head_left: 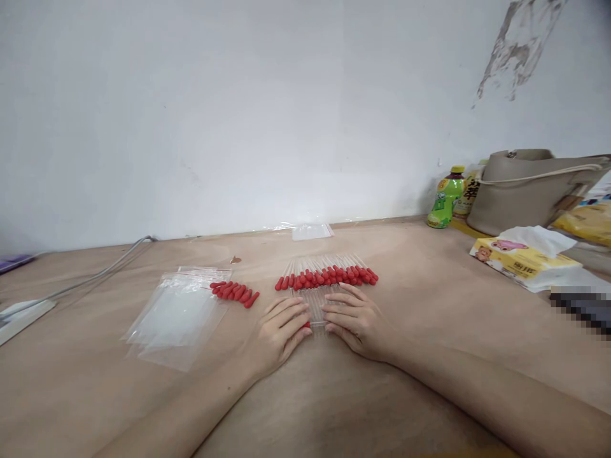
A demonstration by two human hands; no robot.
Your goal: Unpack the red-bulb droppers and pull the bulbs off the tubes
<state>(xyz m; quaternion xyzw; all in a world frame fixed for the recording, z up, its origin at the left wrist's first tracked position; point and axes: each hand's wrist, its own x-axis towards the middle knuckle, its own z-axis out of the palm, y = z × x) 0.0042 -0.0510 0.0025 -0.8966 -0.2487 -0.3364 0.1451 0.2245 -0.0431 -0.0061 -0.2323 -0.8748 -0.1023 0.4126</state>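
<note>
A row of thin clear droppers with red rubber bulbs [329, 276] lies in front of my hands, the slender tips pointing toward the wall. Nearer to me, clear tubes [316, 308] lie side by side between my hands. My left hand [281, 327] rests at their left side, with one red bulb [306, 325] peeking out between its thumb and index finger. From the right, the spread fingers of my right hand [356, 318] touch the tubes. Another small group of red bulbs [235, 292] lies left of my left hand, partly on clear zip bags [167, 312].
Another clear bag [312, 232] lies by the wall. A grey cable [105, 270] runs across the left side. On the right stand a green drink bottle [446, 198], a beige bag [520, 191] and a yellow tissue pack [522, 261]; a blurred-out dark object [582, 308] lies nearby.
</note>
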